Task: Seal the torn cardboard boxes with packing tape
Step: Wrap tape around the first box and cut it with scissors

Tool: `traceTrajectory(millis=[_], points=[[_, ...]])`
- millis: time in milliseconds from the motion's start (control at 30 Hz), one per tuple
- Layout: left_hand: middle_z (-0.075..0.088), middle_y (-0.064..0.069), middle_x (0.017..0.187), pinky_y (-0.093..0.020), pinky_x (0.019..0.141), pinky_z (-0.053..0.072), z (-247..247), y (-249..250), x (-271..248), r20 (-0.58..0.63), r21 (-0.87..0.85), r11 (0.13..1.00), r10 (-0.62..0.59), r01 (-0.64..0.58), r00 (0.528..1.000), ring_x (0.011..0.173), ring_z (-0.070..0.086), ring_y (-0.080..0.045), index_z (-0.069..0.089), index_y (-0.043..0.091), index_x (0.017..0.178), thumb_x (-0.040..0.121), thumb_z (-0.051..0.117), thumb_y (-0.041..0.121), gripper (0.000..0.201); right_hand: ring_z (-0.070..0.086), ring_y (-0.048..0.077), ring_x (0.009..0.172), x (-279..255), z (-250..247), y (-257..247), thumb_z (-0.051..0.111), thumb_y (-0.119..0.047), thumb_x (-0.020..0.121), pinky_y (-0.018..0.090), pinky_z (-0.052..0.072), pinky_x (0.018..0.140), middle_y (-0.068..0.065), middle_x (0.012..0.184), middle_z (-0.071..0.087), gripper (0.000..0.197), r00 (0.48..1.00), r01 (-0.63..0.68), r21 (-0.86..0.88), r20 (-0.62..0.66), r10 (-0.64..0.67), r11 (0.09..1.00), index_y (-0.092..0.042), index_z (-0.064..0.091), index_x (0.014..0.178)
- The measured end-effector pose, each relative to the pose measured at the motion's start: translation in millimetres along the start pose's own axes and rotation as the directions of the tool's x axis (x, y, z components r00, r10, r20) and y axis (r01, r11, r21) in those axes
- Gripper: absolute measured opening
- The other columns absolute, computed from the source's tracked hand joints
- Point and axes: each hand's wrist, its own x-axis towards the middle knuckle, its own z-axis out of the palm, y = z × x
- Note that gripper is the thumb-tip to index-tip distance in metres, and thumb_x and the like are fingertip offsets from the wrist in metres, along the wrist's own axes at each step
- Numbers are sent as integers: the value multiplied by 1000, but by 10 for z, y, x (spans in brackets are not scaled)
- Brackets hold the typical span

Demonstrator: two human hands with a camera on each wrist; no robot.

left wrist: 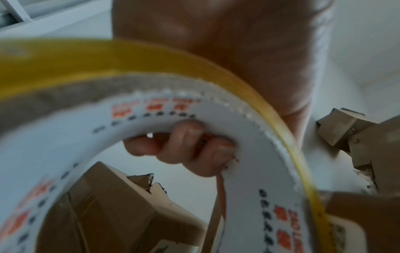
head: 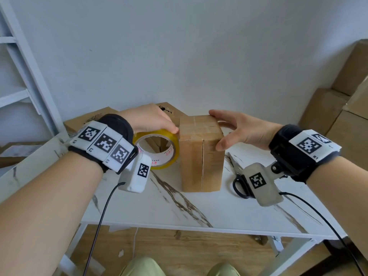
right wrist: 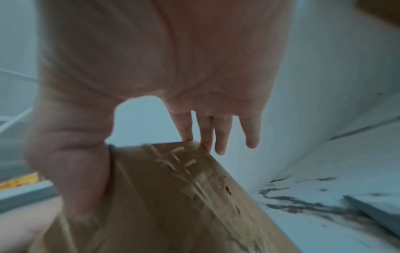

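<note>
A yellow-tinted packing tape roll is in my left hand, held upright against the left side of a small upright cardboard box. Through the left wrist view, my fingers curl inside the white printed core of the tape roll. My right hand rests on the box's right side with straight fingers at the top back edge and the thumb at the front right corner. The box has old tape strips on it, and a vertical slit runs down its front face.
Scissors lie on the marbled white table just right of the box, under my right wrist. Torn cardboard boxes sit behind my left hand. More boxes are stacked at the right. A white shelf frame stands at the left.
</note>
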Motion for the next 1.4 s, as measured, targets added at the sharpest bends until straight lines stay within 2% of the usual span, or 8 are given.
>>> traceTrajectory(millis=[200, 300, 467, 667, 900, 1067, 1200, 1400], points=[[67, -17, 98, -39, 89, 49, 37, 115, -25, -14, 52, 998, 19, -18, 1000, 94, 63, -28, 70, 0, 101, 82, 66, 33, 38, 14, 7, 143, -45, 87, -470, 71, -55, 70, 24, 13, 108, -16, 157, 11, 100, 995, 71, -427, -35, -95, 902, -32, 16, 150], [68, -12, 97, -34, 82, 48, 64, 148, -21, -40, 85, 995, 51, -47, 998, 87, 61, -22, 71, 5, 101, 85, 64, 28, 29, 27, 13, 139, 81, 292, -672, 61, -62, 75, 20, 18, 101, -8, 152, 28, 88, 994, 98, -525, 9, -109, 846, -28, 24, 148], [70, 0, 87, -33, 85, 48, 22, -64, 17, -48, 4, 1000, -5, 5, 999, 86, 64, -19, 72, 8, 86, 77, 65, 54, 47, 25, 20, 139, 253, 488, -498, 65, -68, 67, 49, 17, 115, -6, 150, 27, 102, 998, 34, -739, -14, -65, 673, -29, 17, 148], [74, -2, 85, -31, 78, 52, -53, -284, -8, 59, -297, 955, 10, 8, 998, 80, 68, -19, 73, 12, 88, 79, 59, 57, 48, 29, 18, 134, 199, 346, -487, 78, -52, 63, 39, 29, 111, -8, 146, 27, 109, 1000, 27, -660, 23, -16, 750, -36, 12, 148], [70, -2, 76, -29, 72, 49, -41, -280, -1, 39, -239, 971, 16, -6, 999, 71, 63, -17, 70, 16, 76, 79, 63, 52, 37, 33, 21, 130, 325, 495, -635, 74, -54, 62, 48, 28, 109, -6, 139, 35, 98, 1000, 15, -757, 25, 7, 653, -39, 23, 143], [72, -4, 82, -26, 71, 49, -116, -272, -12, 22, -278, 960, 24, -17, 999, 72, 66, -17, 72, 14, 80, 81, 62, 51, 39, 50, 14, 103, 224, 415, -580, 82, -40, 61, 21, 43, 76, -10, 115, 50, 78, 998, 40, -577, -8, -55, 816, -35, 43, 129], [73, -11, 88, -31, 80, 51, -134, -294, -39, 54, -269, 963, 22, -6, 998, 77, 65, -20, 74, 7, 88, 76, 62, 62, 57, 55, 12, 89, 224, 390, -531, 84, -38, 57, 31, 51, 77, -5, 104, 58, 64, 995, 48, -495, -56, -86, 867, -34, 52, 112], [51, 6, 44, -17, 47, 39, -223, -445, -40, -1, -348, 937, -2, 1, 1000, 41, 46, -9, 59, 21, 45, 74, 71, 51, 43, 60, 14, 86, 231, 237, -451, 87, -36, 51, 34, 55, 74, -6, 98, 60, 61, 994, 48, -368, -78, -82, 929, -38, 53, 102]])
